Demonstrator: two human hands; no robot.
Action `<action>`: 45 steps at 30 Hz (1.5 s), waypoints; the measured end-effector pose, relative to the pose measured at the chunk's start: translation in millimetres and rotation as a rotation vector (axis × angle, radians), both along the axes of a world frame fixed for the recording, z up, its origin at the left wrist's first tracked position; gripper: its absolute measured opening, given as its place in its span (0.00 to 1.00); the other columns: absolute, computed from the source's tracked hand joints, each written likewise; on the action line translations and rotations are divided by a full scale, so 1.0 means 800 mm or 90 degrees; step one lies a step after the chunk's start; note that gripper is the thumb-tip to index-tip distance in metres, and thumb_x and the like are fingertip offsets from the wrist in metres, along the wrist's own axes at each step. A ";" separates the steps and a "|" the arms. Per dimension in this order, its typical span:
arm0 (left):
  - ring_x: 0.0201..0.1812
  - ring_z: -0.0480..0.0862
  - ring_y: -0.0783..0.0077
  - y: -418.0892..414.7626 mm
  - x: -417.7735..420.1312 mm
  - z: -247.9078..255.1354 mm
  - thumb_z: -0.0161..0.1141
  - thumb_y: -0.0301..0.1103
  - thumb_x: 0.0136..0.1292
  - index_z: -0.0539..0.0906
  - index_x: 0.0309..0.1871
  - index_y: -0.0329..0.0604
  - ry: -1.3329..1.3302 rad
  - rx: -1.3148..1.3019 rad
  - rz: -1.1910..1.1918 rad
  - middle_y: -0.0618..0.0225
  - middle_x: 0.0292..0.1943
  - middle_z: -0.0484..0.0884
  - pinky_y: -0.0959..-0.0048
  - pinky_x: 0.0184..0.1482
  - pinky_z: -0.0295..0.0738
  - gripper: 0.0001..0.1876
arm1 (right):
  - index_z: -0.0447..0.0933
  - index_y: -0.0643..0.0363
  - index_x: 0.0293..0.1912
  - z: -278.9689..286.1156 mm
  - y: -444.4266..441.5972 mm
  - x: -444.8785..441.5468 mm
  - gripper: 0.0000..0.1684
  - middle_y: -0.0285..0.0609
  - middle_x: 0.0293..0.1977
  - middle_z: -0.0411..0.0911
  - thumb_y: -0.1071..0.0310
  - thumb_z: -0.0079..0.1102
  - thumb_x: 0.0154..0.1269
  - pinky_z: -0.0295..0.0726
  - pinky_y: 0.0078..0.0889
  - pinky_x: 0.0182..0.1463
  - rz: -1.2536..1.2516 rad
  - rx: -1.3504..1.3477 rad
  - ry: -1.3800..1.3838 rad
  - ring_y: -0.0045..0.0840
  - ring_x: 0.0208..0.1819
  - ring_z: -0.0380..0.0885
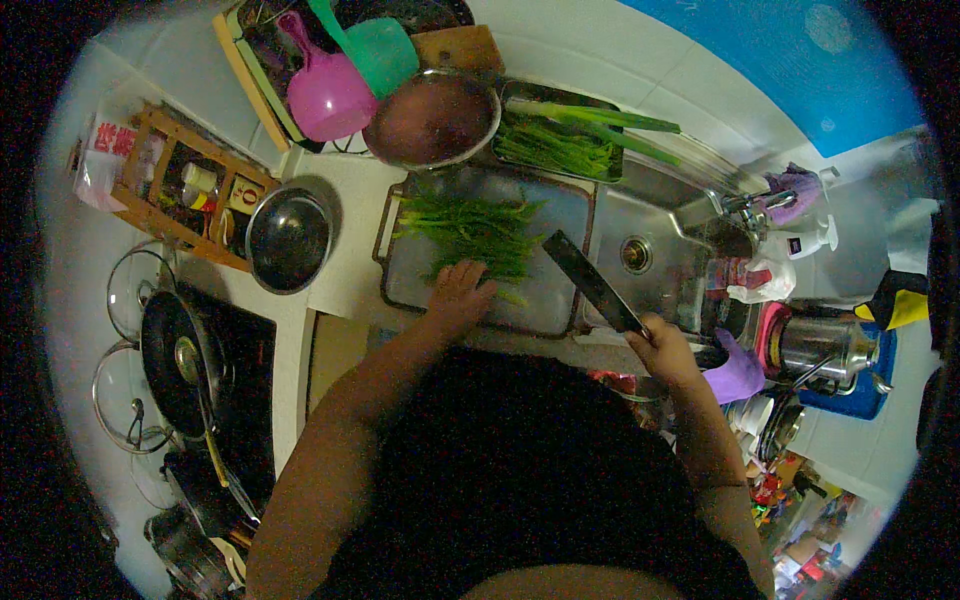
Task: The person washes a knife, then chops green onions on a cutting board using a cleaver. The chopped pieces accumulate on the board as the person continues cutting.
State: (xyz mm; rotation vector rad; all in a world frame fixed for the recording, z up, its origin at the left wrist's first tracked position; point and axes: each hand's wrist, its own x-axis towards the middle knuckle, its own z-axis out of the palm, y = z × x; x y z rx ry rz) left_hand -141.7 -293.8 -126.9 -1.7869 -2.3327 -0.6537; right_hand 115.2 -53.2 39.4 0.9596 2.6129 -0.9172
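A cutting board (559,199) with a dark rim lies before me, partly beside the sink. Long green stalks of a leafy vegetable (472,225) are spread across it. My left hand (461,289) rests on the near edge of the stalks with its fingers bent; whether it grips any cannot be told. My right hand (664,349) holds a cleaver (592,285) by its handle, over the board's right edge and the sink. The blade points up and left, its tip near the right ends of the stalks.
Behind the board stand a metal tray (615,176) with leeks and greens and a large bowl (435,120). At left are a steel bowl (290,240), a wooden rack (240,259) and a wok (176,367). The sink (675,292) adjoins at right.
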 end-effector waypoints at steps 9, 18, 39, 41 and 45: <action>0.72 0.51 0.45 0.058 -0.063 0.063 0.65 0.47 0.56 0.61 0.68 0.53 -0.022 -0.104 0.061 0.51 0.71 0.52 0.41 0.65 0.53 0.37 | 0.75 0.60 0.43 -0.025 -0.022 -0.009 0.15 0.47 0.32 0.77 0.58 0.58 0.65 0.72 0.39 0.40 -0.126 -0.136 0.033 0.37 0.34 0.75; 0.66 0.61 0.46 0.080 -0.083 0.076 0.65 0.53 0.56 0.54 0.73 0.53 -0.067 -0.351 0.005 0.52 0.67 0.59 0.43 0.64 0.55 0.45 | 0.75 0.62 0.42 -0.054 -0.038 -0.034 0.20 0.50 0.28 0.78 0.52 0.57 0.66 0.73 0.41 0.37 -0.272 -0.169 0.061 0.40 0.31 0.77; 0.50 0.78 0.52 0.124 -0.072 0.083 0.60 0.32 0.58 0.76 0.55 0.50 -0.188 -0.235 0.050 0.59 0.51 0.76 0.52 0.50 0.73 0.20 | 0.74 0.62 0.43 -0.092 -0.059 -0.087 0.19 0.52 0.33 0.81 0.55 0.58 0.65 0.77 0.46 0.41 -0.245 -0.062 0.119 0.49 0.36 0.80; 0.49 0.78 0.50 0.127 -0.076 0.062 0.59 0.29 0.56 0.79 0.51 0.48 -0.225 -0.158 0.018 0.59 0.48 0.78 0.53 0.49 0.74 0.17 | 0.74 0.62 0.43 -0.089 -0.062 -0.091 0.18 0.53 0.34 0.81 0.55 0.58 0.65 0.77 0.47 0.42 -0.241 -0.066 0.104 0.50 0.38 0.80; 0.47 0.78 0.48 0.116 -0.114 0.037 0.58 0.24 0.53 0.82 0.41 0.43 -0.353 -0.136 -0.141 0.57 0.44 0.79 0.56 0.49 0.75 0.12 | 0.73 0.62 0.41 -0.086 -0.069 -0.094 0.18 0.54 0.34 0.80 0.54 0.58 0.65 0.77 0.48 0.41 -0.245 -0.078 0.087 0.50 0.38 0.79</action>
